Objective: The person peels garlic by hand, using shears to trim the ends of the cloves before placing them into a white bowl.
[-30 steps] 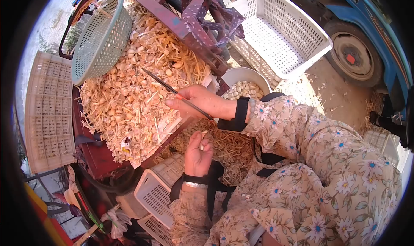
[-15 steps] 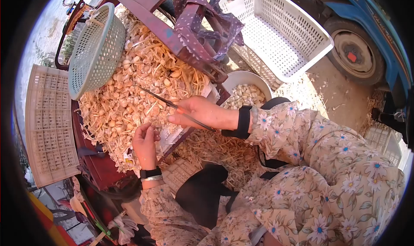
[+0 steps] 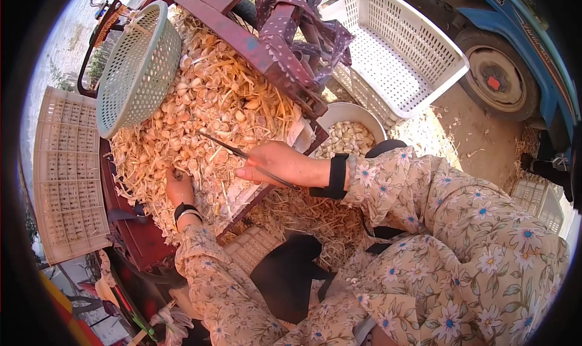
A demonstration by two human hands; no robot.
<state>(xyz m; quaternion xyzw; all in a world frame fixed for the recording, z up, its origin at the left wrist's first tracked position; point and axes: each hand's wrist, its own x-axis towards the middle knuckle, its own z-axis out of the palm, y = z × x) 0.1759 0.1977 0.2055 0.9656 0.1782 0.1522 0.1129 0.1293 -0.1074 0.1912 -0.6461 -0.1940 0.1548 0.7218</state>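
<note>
Ground: bare earth point(image 3: 476, 141) strewn with husks in places, under bright light; a blue vehicle point(image 3: 548, 82) stands at the upper right.
Counter: a dark red counter point(image 3: 138, 240), mostly covered by what it carries.
Garlic pile: I see the garlic pile point(image 3: 197, 113), cloves mixed with husks and dry stalks, heaped across the counter, with pale sheeting point(image 3: 247, 196) showing by the near right edge.
Left hand: my left hand point(image 3: 178, 187) reaches into the pile towards the counter's near left corner; its fingers are partly hidden, so I cannot tell whether the grip is open or closed on anything.
Right hand: my right hand point(image 3: 276, 164) is over the near right edge, grip closed around a slender dark tool point(image 3: 225, 145), its tip pointing over the pile.
Colander: a pale green colander point(image 3: 136, 73) tilts against the heap by the far left edge.
Mesh panel: an upright tan one, the mesh panel point(image 3: 70, 176), is just beside the left edge.
Bowl: past the right corner, a bowl point(image 3: 337, 111) holds pale cloves.
Crate: a white crate point(image 3: 405, 34) sits beyond the bowl.
</note>
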